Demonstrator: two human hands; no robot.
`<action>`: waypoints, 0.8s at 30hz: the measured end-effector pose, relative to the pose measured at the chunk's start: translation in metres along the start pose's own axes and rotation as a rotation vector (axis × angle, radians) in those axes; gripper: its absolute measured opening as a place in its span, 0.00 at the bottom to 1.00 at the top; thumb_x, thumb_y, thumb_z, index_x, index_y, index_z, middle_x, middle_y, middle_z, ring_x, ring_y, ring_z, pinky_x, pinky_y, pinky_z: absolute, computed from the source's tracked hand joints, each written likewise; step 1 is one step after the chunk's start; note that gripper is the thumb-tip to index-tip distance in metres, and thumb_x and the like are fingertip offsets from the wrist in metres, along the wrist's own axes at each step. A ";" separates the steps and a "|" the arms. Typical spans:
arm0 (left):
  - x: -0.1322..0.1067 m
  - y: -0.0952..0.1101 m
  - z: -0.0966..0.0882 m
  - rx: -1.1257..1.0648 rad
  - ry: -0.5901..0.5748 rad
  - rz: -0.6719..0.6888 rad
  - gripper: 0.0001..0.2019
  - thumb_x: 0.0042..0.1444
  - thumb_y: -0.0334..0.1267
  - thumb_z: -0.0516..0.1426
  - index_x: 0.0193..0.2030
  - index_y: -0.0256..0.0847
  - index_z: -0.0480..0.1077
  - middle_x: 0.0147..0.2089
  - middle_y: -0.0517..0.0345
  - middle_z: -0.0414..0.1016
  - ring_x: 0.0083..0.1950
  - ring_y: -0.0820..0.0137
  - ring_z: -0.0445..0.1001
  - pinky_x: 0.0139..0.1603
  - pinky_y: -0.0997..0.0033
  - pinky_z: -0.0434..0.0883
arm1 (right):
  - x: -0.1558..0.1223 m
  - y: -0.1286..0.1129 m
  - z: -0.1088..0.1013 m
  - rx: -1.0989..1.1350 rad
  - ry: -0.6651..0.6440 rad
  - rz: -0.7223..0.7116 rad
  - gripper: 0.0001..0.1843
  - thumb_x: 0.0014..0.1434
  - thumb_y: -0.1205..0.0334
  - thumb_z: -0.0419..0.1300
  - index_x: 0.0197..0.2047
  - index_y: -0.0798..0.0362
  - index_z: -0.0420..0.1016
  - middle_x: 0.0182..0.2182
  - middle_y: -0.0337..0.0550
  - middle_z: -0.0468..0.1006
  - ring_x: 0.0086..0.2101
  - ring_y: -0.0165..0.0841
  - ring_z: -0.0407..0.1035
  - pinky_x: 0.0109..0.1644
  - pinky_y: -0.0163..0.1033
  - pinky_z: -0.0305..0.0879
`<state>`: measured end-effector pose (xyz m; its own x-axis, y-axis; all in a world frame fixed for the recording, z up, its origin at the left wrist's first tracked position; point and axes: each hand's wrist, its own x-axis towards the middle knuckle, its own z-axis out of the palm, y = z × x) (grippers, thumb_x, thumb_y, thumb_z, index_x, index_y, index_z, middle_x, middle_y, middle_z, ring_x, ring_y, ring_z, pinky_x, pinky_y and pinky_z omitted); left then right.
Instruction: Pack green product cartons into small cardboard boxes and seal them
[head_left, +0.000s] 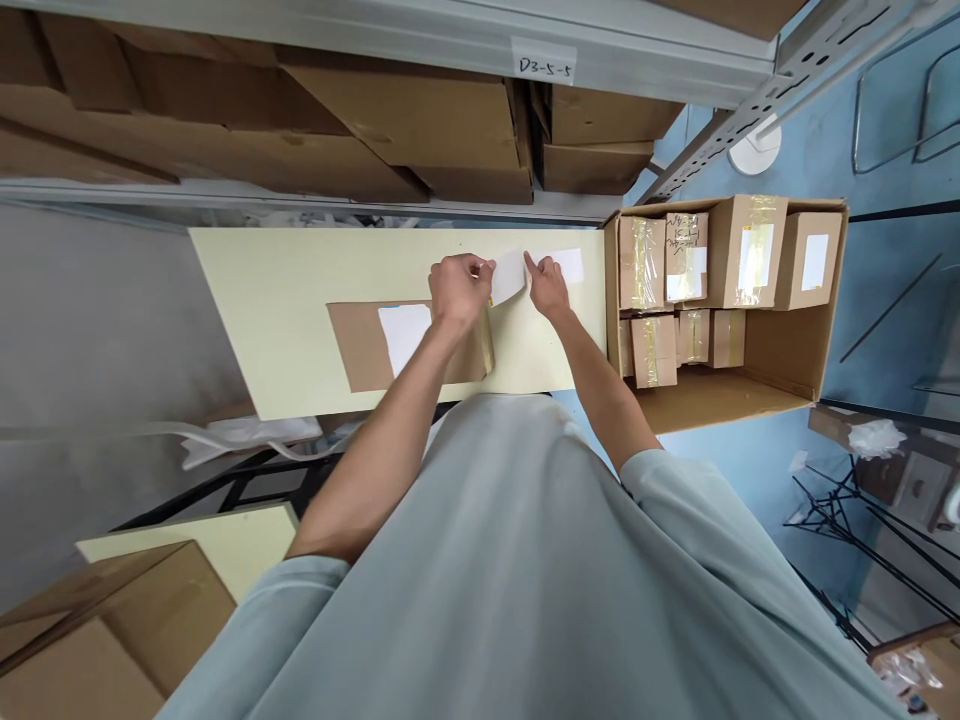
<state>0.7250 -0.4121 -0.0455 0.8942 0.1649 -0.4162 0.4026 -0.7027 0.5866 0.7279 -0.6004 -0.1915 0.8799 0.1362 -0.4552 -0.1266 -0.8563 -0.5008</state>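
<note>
1. white label (508, 277): held up between both hands, over the far half of the table (285, 300), right of its middle and close to the far edge. it is tilted, and its left end is the lower one.
2. left hand (457, 290): closed in a pinch, with thumb and fingertips gripping the left end of the white label. a small yellow strip shows just under this grip.
3. right hand (547, 288): fingers loosely curled, with the index finger stretched out to the label's upper right corner and touching it. whether the thumb closes on the label from below cannot be told.
4. brown parcel (360, 345): lies flat on the table, about midway along its length and nearer the near edge. a white sheet (405, 335) sits on its top face. the left wrist passes over its right end.
5. second label (571, 265): white, flat on the table near the far right corner, just beside the right hand.
6. open carton (780, 370): stands just beside the right edge of the table. taped small boxes (652, 262) are packed in its far part, and the near part of its floor is bare.
7. shelf (450, 45): runs beyond the far edge of the table and holds large cardboard boxes (420, 115). a shelf tag (545, 66) on its front rail reads "d3-5-5".
8. another cardboard box (97, 640): sits at the lower left, well apart from both hands.
</note>
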 end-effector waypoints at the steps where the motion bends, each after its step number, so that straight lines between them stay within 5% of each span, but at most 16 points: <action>1: -0.009 0.000 -0.009 -0.025 0.006 0.020 0.13 0.73 0.45 0.62 0.46 0.40 0.85 0.46 0.49 0.88 0.51 0.56 0.84 0.65 0.59 0.77 | 0.001 -0.001 -0.003 0.016 0.002 0.000 0.37 0.81 0.66 0.52 0.89 0.53 0.63 0.67 0.58 0.75 0.66 0.47 0.69 0.79 0.56 0.67; 7: -0.069 -0.027 -0.060 -0.279 -0.029 0.046 0.19 0.66 0.57 0.69 0.40 0.41 0.85 0.40 0.52 0.87 0.44 0.60 0.84 0.48 0.65 0.80 | -0.025 -0.017 -0.046 0.379 0.061 0.053 0.32 0.86 0.47 0.52 0.76 0.60 0.79 0.59 0.61 0.86 0.63 0.47 0.78 0.71 0.53 0.76; 10: -0.089 -0.053 -0.076 -0.380 -0.123 0.039 0.23 0.59 0.63 0.73 0.36 0.43 0.85 0.36 0.52 0.86 0.39 0.60 0.84 0.40 0.65 0.79 | -0.079 -0.038 -0.073 0.634 0.075 -0.020 0.37 0.85 0.33 0.50 0.68 0.55 0.85 0.52 0.55 0.90 0.52 0.41 0.84 0.61 0.47 0.81; 14: -0.105 -0.079 -0.093 -0.451 -0.338 0.065 0.27 0.51 0.68 0.76 0.38 0.43 0.90 0.32 0.51 0.86 0.33 0.60 0.82 0.33 0.65 0.78 | -0.170 -0.078 -0.093 0.667 -0.108 -0.173 0.35 0.61 0.23 0.75 0.47 0.49 0.92 0.39 0.44 0.88 0.39 0.36 0.80 0.46 0.40 0.78; 17: -0.112 -0.086 -0.107 -0.488 -0.395 0.086 0.28 0.49 0.67 0.79 0.39 0.42 0.91 0.35 0.49 0.87 0.38 0.56 0.86 0.38 0.63 0.82 | -0.220 -0.113 -0.092 0.606 -0.240 -0.153 0.34 0.56 0.24 0.78 0.28 0.48 0.83 0.25 0.34 0.74 0.28 0.31 0.66 0.34 0.38 0.69; 19: -0.115 -0.088 -0.115 -0.573 -0.369 0.068 0.29 0.49 0.66 0.79 0.42 0.40 0.91 0.40 0.46 0.90 0.46 0.50 0.89 0.46 0.59 0.87 | -0.240 -0.137 -0.086 0.618 -0.262 -0.101 0.36 0.56 0.23 0.77 0.25 0.47 0.77 0.22 0.32 0.66 0.26 0.31 0.61 0.31 0.38 0.69; 24: -0.132 -0.097 -0.135 -1.010 -0.326 0.001 0.36 0.64 0.72 0.70 0.55 0.37 0.88 0.53 0.39 0.90 0.61 0.42 0.90 0.62 0.40 0.89 | -0.258 -0.197 -0.074 0.704 0.050 -0.015 0.34 0.62 0.21 0.70 0.34 0.45 0.79 0.27 0.35 0.73 0.30 0.34 0.70 0.34 0.40 0.76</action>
<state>0.5947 -0.2728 0.0463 0.8593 -0.1346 -0.4935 0.5115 0.2233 0.8298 0.5597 -0.5035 0.0789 0.9015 0.1081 -0.4191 -0.3660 -0.3264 -0.8715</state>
